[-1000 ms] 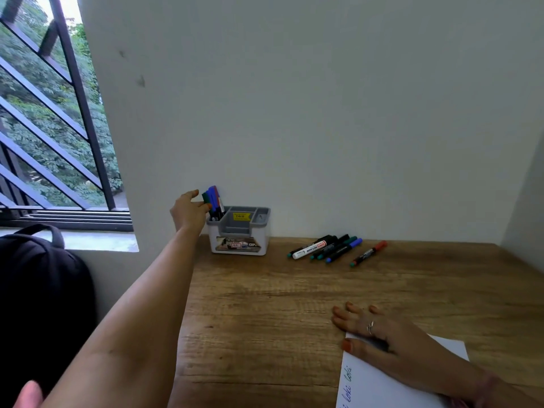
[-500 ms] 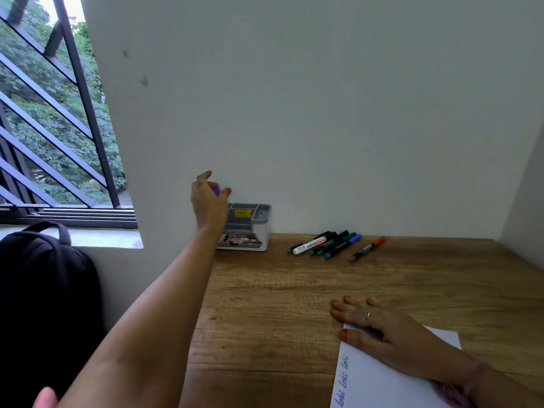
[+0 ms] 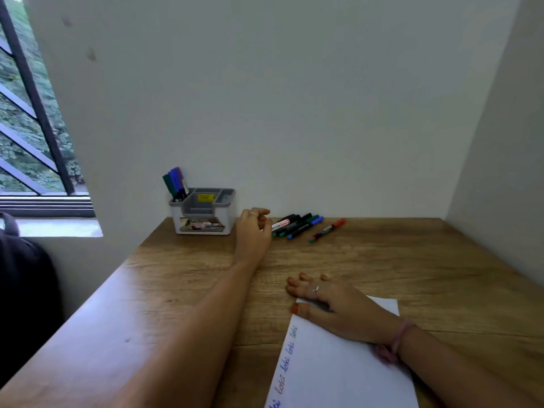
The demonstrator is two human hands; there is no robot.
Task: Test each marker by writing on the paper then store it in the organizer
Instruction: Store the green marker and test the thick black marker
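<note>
left hand: your left hand (image 3: pixel 253 231) reaches across the wooden desk (image 3: pixel 382 260) to the near end of the loose marker row; its fingers are curled by the white marker (image 3: pixel 280 224), but you cannot tell whether they grip it or only touch it.
right hand: your right hand (image 3: pixel 332 301) lies flat with fingers spread, pressing the top edge of the paper (image 3: pixel 338 372).
paper: white sheet at the near right of the desk, with blue handwriting down its left edge.
loose markers: the white marker, black ones, a green-capped marker (image 3: pixel 297 226), a blue-capped marker (image 3: pixel 306 228) and, slightly apart to the right, a red-capped marker (image 3: pixel 327 230) lie on the desk by the wall.
organizer: the grey and white organizer (image 3: pixel 203 214) stands at the back left by the wall; its left compartment holds upright stored markers (image 3: pixel 175 183), green and blue caps up.
</note>
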